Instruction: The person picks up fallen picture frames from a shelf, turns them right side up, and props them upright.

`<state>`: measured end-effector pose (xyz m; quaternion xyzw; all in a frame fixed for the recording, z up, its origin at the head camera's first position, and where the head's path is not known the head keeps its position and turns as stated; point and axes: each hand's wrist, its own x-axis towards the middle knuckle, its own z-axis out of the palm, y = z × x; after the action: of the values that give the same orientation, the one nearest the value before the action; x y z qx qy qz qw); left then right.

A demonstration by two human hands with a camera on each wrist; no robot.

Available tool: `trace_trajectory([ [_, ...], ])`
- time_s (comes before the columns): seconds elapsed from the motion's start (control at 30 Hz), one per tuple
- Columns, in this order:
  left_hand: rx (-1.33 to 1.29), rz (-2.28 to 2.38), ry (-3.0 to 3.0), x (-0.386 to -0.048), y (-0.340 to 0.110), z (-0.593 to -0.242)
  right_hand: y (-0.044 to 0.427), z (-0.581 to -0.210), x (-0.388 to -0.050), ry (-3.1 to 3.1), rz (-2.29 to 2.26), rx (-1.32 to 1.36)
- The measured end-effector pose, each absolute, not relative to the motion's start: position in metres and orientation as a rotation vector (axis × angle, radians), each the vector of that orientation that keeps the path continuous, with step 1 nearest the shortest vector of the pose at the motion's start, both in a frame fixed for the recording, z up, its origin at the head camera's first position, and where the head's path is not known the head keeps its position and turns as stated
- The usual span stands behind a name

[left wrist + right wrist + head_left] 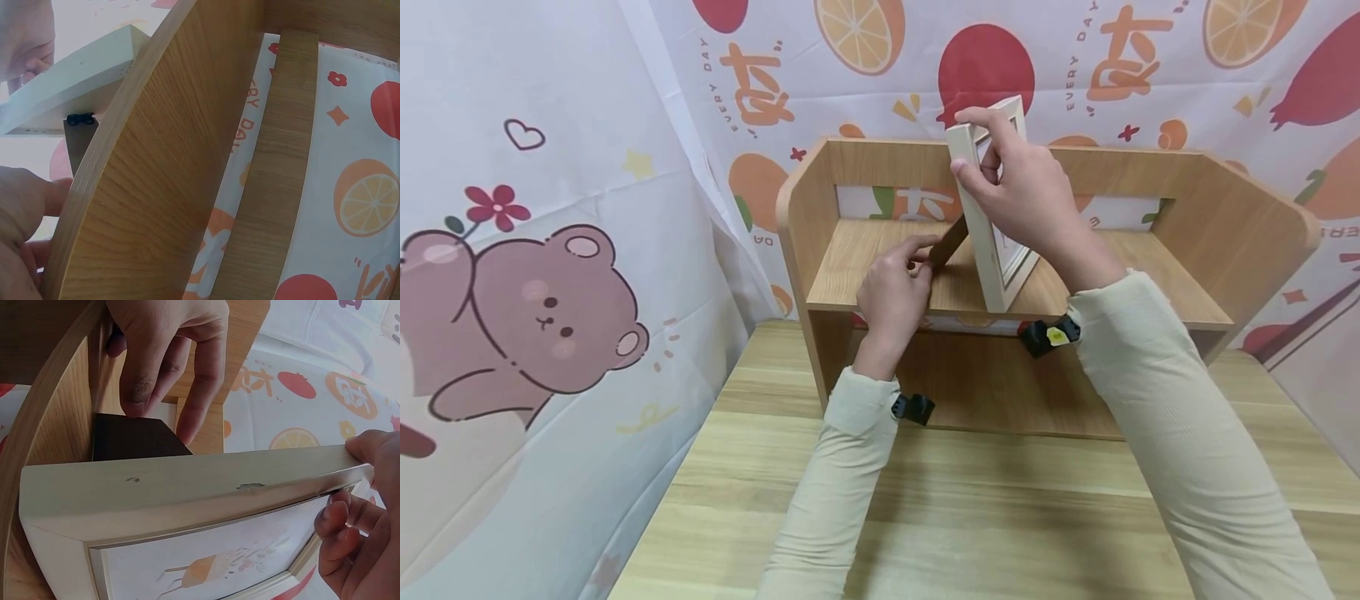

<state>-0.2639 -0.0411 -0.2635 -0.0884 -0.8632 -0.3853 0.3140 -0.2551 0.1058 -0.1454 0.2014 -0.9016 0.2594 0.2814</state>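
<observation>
A cream picture frame (976, 217) stands tilted on the upper board of a wooden desktop shelf (857, 250). My right hand (1030, 187) grips its top part, the thumb on the near side edge and fingers over the top. Behind the frame a dark brown support leg (950, 242) slants out to the left. My left hand (895, 287) pinches the lower end of this leg. In the right wrist view, a drawing (206, 572) shows inside the frame. The left wrist view shows the leg's dark hinge (80, 119) on the frame's back.
The shelf has raised side panels (1247, 225) and a slotted back rail (887, 162). Below its upper board is a lower compartment (1000, 375). It stands on a wooden desk (760, 467). A fruit-print cloth (1112, 75) hangs behind, and a bear-print cloth (520, 208) hangs left.
</observation>
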Motion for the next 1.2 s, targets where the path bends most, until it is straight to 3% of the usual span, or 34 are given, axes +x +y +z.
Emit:
trace_trajectory([
  [0.33,-0.337,-0.979,-2.383,-0.259,-0.046,-0.264,0.106,-0.144,-0.254,-2.443,0.675,0.543],
  [0.6,-0.573,-0.879,-2.203,-0.255,-0.047,-0.272,0.105,-0.143,-0.253,-2.467,0.662,0.539],
  [1.2,-0.58,-0.825,-2.061,-0.245,-0.022,-0.272,0.107,-0.141,-0.253,-2.489,0.595,0.552],
])
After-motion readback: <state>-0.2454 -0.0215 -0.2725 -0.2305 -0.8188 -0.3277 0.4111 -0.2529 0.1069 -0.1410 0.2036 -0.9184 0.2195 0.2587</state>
